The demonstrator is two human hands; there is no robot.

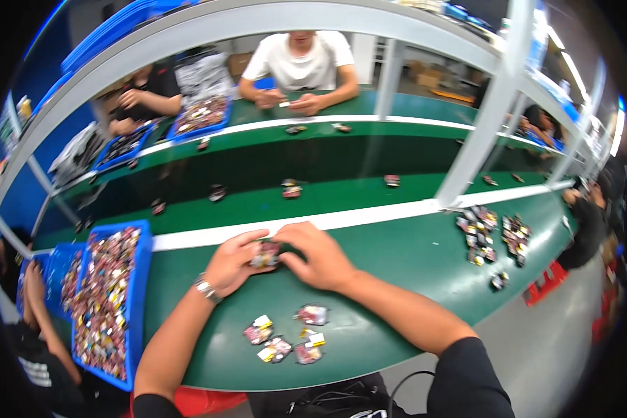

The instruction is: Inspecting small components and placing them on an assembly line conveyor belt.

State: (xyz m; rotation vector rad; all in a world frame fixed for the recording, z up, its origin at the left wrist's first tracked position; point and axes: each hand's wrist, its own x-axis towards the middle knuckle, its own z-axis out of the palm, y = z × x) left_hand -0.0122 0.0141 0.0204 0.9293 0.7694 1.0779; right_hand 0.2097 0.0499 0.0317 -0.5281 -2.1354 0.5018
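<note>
I see the grey frame [477, 132] arching over everything, its thick post slanting down on the right. Beneath it I have the belt [341, 198], dark green, running from side to side with small packets spaced along it. The green table [397, 272] curves along the near side, a white strip between it and the belt. Across the belt, a person in a white shirt [303, 70] sits with both hands around something small. At my left stands a blue tray [138, 299], full of packets. On the right, beyond the table's edge, is a red stool [547, 282].

My right hand [317, 256] is loosely bent, fingers together, its thumb at the packet's edge; I cannot tell whether it grips. My left hand [231, 263] is half curled, thumb raised, with the packet held against its fingers. Two clumps of packets [477, 233] lie at the table's right end, and a looser group [312, 315] sits nearer me, between the forearms. A silver wristband [207, 288] circles my left wrist. The held packet [265, 256] is between both hands, above the table; blur hides its details.
</note>
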